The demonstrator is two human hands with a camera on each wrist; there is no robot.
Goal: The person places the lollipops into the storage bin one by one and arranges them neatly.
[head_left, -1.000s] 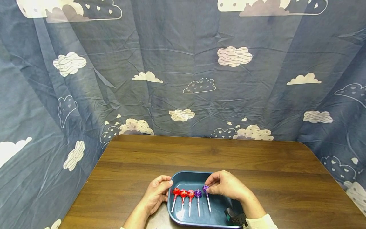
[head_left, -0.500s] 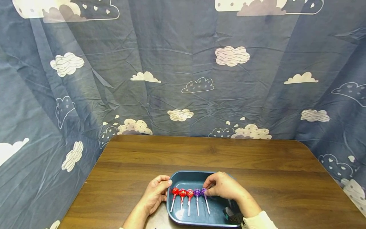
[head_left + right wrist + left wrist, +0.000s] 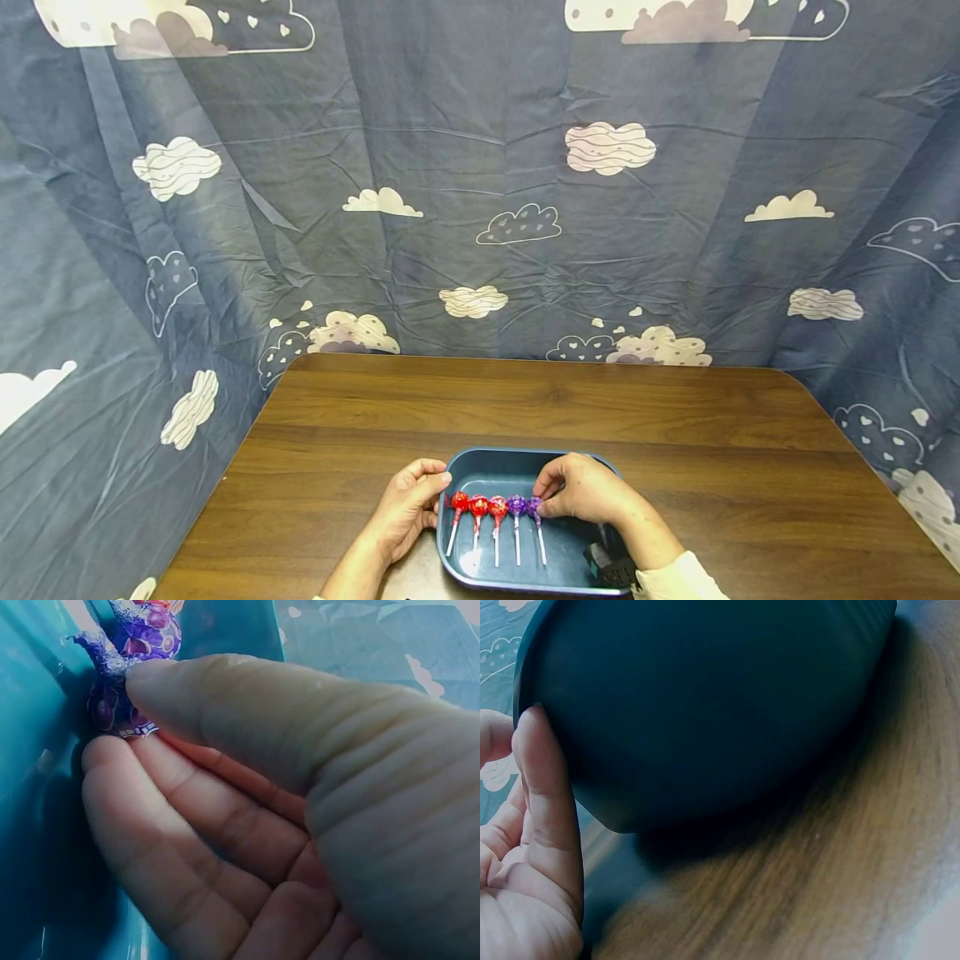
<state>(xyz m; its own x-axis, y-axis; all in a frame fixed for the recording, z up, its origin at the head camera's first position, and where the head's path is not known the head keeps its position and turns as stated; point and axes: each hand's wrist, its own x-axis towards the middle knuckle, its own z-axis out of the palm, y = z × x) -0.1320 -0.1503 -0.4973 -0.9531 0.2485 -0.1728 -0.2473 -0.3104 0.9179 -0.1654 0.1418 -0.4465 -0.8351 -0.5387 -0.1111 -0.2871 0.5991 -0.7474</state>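
A dark blue tray (image 3: 480,582) holds a side-by-side row of lollipops, heads away from me. Three red lollipops (image 3: 478,505) lie on the left, then a purple lollipop (image 3: 517,506), then a second purple lollipop (image 3: 542,546) at the right end. My right hand (image 3: 588,490) reaches over the tray and pinches the head of this last one; in the right wrist view, thumb and fingertips close around its purple wrapper (image 3: 105,705). My left hand (image 3: 408,508) holds the tray's left side, its thumb (image 3: 547,780) against the outer wall near the rim.
The tray stands near the front of a brown wooden table (image 3: 555,408). A dark blue curtain (image 3: 420,258) with a cloud print hangs behind and beside it. A black wrist strap (image 3: 615,571) on the right arm overlaps the tray's right end.
My right hand has moved left with the end purple lollipop, bringing its head up beside the other purple one; its stick has swung slightly left. The left hand keeps its place on the tray.
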